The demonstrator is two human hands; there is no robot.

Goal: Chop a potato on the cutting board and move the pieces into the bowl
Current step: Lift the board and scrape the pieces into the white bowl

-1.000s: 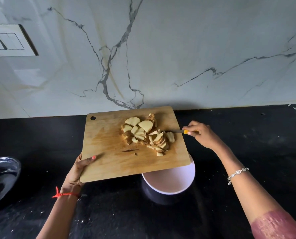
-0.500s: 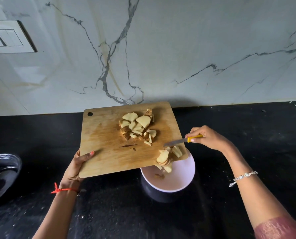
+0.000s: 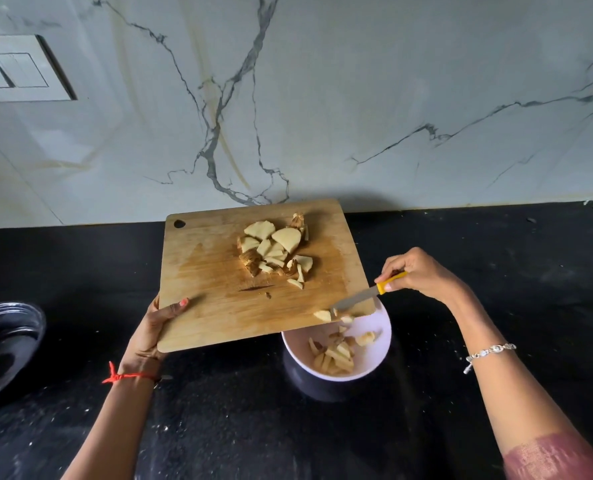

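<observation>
Over the bowl (image 3: 374, 362) — right hand (image 3: 423, 275) holds knife (image 3: 357, 299), left hand (image 3: 153, 330) grips board (image 3: 219, 306).

cutting board (image 3: 219, 306) above bowl (image 3: 380, 355)

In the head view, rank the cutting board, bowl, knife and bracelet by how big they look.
1. cutting board
2. bowl, partly hidden under the board
3. knife
4. bracelet, thin like the knife and only slightly shorter, so these two are close
</observation>
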